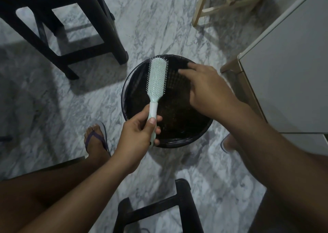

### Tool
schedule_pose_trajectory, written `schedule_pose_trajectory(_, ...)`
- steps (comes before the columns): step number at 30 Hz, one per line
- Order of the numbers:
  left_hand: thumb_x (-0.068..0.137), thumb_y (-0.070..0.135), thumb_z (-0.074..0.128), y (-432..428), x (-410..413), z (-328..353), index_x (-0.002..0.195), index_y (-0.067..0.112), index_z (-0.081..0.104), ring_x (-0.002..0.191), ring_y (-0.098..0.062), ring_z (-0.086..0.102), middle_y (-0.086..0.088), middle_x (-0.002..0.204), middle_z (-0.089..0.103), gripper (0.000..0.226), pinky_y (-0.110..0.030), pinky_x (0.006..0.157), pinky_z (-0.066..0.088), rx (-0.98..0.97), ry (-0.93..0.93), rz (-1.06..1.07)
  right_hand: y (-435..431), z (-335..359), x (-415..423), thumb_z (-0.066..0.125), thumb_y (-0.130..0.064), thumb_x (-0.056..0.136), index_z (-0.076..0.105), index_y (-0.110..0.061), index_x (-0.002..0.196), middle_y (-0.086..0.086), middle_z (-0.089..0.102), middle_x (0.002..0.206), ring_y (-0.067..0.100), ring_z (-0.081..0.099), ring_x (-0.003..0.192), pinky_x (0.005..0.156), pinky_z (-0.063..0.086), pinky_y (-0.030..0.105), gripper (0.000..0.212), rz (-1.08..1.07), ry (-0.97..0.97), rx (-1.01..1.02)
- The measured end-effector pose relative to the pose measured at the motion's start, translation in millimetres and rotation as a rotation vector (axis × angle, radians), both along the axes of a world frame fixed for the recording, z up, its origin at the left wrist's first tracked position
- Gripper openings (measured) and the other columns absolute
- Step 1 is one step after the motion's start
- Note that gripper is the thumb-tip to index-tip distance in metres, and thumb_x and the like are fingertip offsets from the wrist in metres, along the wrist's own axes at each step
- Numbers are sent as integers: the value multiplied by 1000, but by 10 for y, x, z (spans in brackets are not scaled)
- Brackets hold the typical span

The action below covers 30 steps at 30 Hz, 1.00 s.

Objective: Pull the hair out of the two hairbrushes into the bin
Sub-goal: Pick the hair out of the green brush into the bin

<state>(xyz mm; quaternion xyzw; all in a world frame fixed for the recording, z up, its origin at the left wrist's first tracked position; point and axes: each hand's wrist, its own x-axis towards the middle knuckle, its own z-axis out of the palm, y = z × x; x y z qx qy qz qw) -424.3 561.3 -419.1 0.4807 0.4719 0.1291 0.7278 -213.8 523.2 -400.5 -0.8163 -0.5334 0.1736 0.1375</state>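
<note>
- The brush [157,79], a pale mint paddle type, is held over the open bin [140,83], bristle face up and head pointing away from the person.
- The left hand [140,133] is clenched round the handle, thumb pressed along its front and the other fingers [158,131] wrapped behind.
- The right hand [207,90] hangs over the bin just right of the brush head, fingers loosely spread and apart from the bristles. Whether it pinches any hair I cannot tell; the bin's dark inside hides it.
- The brush looks light and stiff, a hard plastic body, so a firm handle grip should steady it well against pulling.
- The bristles are thin pins that will probably flex; hair is soft and tangles round their bases, so I would pinch it low near the pad and draw it along the pins, not sideways.
- Little hair shows on this brush face; it may be nearly clean.
- Only one brush is in view; the second is not seen.
- The bin stands on the marble floor [88,99] between the person's feet, near a black stool [58,37].
</note>
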Motion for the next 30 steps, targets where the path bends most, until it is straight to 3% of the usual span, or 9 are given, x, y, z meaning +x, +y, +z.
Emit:
schedule_pose_trajectory(3,103,8,48,-19,5,11,145,27,50,75,-13,53,0,102,65,46,-29,59,47,-11,-26,-32,57,-51,-105,63,-28,90,56,-21,140,9,50,150,31,46,138,108,43,54,52,96,89,197)
schedule_pose_trajectory(6,103,8,47,-27,4,14,142,30,52,75,-13,51,-1,101,63,45,-30,60,45,-7,-53,-48,71,-112,-216,72,-28,85,74,-31,114,-5,67,132,23,60,120,91,48,51,30,142,2,312)
schedule_pose_trajectory(8,103,7,46,-36,3,10,138,35,52,72,-11,51,-1,100,62,45,-29,59,45,25,-48,-53,78,-93,-230,75,-32,82,78,-34,101,-13,73,119,18,64,104,83,43,42,19,85,-54,384)
schedule_pose_trajectory(12,103,6,46,-68,-16,-29,134,39,50,69,-8,53,3,97,65,46,-28,59,45,98,-18,-89,81,-13,-277,73,-41,83,75,-38,107,-17,74,108,16,62,97,80,36,39,24,58,-163,351)
schedule_pose_trajectory(16,103,6,47,-92,-39,-54,110,54,62,70,-8,54,10,90,66,51,-32,62,45,121,1,-110,73,-25,-346,71,-28,84,78,-34,93,-8,69,85,23,61,85,72,36,39,12,50,-176,314)
schedule_pose_trajectory(19,103,7,46,-98,-25,-34,123,45,57,70,-8,52,7,93,65,45,-29,61,46,55,-24,-104,77,-57,-371,72,-19,82,78,-29,87,-6,67,76,23,61,78,68,34,36,13,23,-187,353)
schedule_pose_trajectory(25,103,7,47,-93,-6,-20,138,35,52,73,-12,53,2,99,65,45,-32,61,46,23,-45,-92,141,169,-148,63,-18,91,76,-18,97,-2,71,87,25,63,87,75,49,44,14,-57,-69,573)
schedule_pose_trajectory(28,102,7,49,-76,-15,-5,141,31,53,75,-15,53,1,100,66,46,-33,61,46,26,-60,-88,150,149,-12,64,-21,92,73,-15,111,2,72,102,23,64,96,88,49,34,22,-96,-11,475)
schedule_pose_trajectory(30,101,7,50,-79,-16,4,142,28,53,75,-14,54,2,99,67,46,-33,62,46,24,-62,-98,145,116,6,68,-30,91,66,-14,127,6,67,113,18,63,101,94,48,28,40,-116,81,335)
